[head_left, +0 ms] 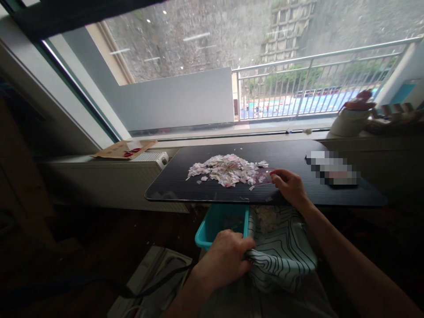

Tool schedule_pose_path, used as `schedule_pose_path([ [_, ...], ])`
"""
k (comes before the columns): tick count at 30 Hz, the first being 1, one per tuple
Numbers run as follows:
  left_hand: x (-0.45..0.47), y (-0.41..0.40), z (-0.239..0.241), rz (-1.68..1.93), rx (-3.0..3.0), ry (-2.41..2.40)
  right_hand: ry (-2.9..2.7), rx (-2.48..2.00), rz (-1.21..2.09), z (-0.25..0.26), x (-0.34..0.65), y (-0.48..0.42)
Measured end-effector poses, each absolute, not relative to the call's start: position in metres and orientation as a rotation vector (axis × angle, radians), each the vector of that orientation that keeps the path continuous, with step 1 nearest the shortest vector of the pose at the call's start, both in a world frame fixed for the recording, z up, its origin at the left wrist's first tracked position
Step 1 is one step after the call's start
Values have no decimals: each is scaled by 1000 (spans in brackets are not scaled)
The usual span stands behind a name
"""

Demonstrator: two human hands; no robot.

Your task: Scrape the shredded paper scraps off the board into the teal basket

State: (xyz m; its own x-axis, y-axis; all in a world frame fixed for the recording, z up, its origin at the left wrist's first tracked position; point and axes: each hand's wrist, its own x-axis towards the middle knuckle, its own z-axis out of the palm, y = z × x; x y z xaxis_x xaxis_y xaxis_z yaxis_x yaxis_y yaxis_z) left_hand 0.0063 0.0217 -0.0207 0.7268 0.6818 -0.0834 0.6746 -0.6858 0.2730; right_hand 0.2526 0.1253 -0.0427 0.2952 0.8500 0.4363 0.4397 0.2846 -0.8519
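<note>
A heap of small torn paper scraps point(228, 169), white and pinkish, lies on the dark tabletop point(172, 179). My right hand point(290, 185) is closed on a thin see-through plastic sheet point(264, 177), whose far end touches the right side of the heap. Below the table edge, my left hand point(230, 254) grips a bunched edge of a pale cloth with black wavy lines point(288, 247). Some scraps lie on the cloth close to the table. Beside it, partly behind my left hand, is a turquoise plastic bin point(206, 227) with scraps at its bottom.
A blurred-out object point(333, 168) lies on the table's right side. Red-handled scissors point(131, 153) rest on brown paper point(109, 150) over the radiator point(139, 176) at left. A white pot point(351, 120) stands on the sill at right. Boxes point(149, 269) are on the floor.
</note>
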Motion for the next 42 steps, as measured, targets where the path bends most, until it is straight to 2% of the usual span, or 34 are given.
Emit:
schedule_pose_path([
  [13,2,23,-22,98,2561,1066,-1285,-1371,504,-45,287,86],
  [28,3,23,-25,119,2553,1052,-1283,-1410,338,-50,275,91],
  [34,4,24,-23,90,2578,1062,-1495,-1338,462,-49,247,91],
  [42,4,24,-25,102,2618,1054,-1487,-1397,346,-43,251,101],
])
